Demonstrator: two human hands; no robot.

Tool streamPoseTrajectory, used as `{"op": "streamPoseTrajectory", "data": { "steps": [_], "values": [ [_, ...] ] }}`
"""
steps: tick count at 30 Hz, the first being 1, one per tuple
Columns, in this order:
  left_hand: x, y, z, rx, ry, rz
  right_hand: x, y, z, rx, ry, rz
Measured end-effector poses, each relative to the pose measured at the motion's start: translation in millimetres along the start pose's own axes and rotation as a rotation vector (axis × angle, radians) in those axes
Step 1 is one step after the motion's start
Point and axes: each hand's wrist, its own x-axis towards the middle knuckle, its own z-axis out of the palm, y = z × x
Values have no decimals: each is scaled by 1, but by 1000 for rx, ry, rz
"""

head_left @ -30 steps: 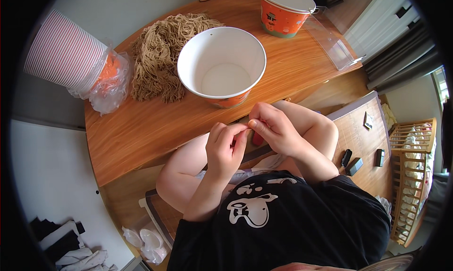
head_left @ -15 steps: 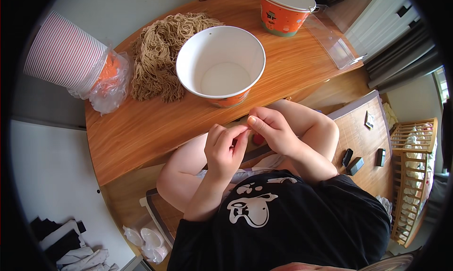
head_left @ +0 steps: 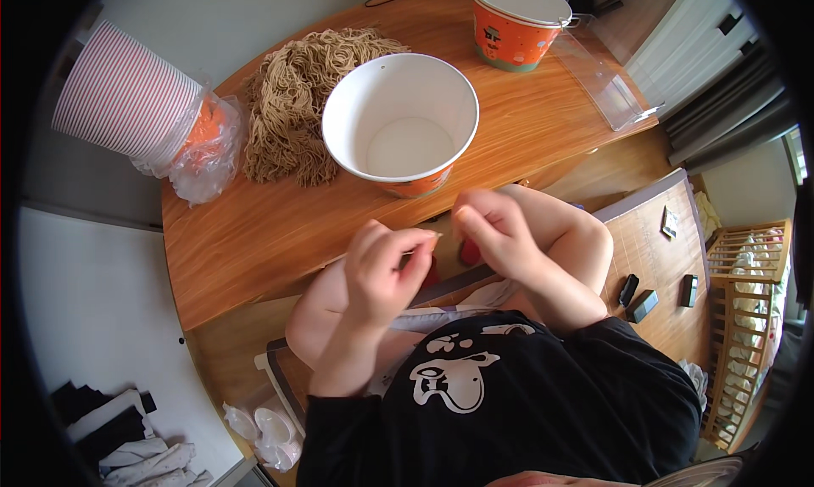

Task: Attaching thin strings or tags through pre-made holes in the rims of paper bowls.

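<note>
Both hands are up over my lap, in front of the table's near edge. My left hand (head_left: 380,271) is closed in a pinch, with a tiny bit of something at the fingertips, too small to name. A short way to its right, my right hand (head_left: 502,237) has its fingers curled and the thumb pressed against them; motion blurs it, and whatever it holds is hidden. Just beyond the hands stands a large paper bucket (head_left: 411,148), white inside and orange outside, with nothing in it. Behind and left of that bucket lies a heap of tan cords (head_left: 292,105).
A tall stack of paper buckets (head_left: 127,97), partly in clear plastic, lies tilted at the table's left. An orange bucket (head_left: 517,37) stands far right beside a clear plastic tray (head_left: 606,88). Small dark boxes (head_left: 643,306) lie on the mat to my right, near a wooden crib (head_left: 746,317).
My hands were touching at the fingertips and have come apart. The left one moved left and slightly down; the right one shifted a little to the right.
</note>
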Motion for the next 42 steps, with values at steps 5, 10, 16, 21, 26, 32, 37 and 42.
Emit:
{"op": "streamPoseTrajectory", "data": {
  "steps": [5, 10, 16, 21, 26, 32, 37, 42],
  "values": [
    [70, -5, -59, 171, -210, 8, 35, -30, -21, -709, 257, -582],
    [132, -13, -60, 309, -547, 54, 54, -38, -24, -893, 156, -674],
    [173, -25, -38, 278, -1066, -307, 72, -21, -37, -715, 57, -674],
    [173, -49, -27, 60, -1262, -410, 75, -20, -43, -668, 34, -669],
    [173, -50, -24, 2, -1269, -411, 77, -18, -46, -659, 19, -662],
    [173, -51, -26, -56, -1252, -457, 78, -15, -47, -651, 23, -660],
    [171, -55, -26, -73, -1247, -456, 79, -15, -46, -644, 17, -670],
    [170, -58, -28, -115, -1207, -442, 79, -14, -47, -654, 24, -675]
  ]
}}
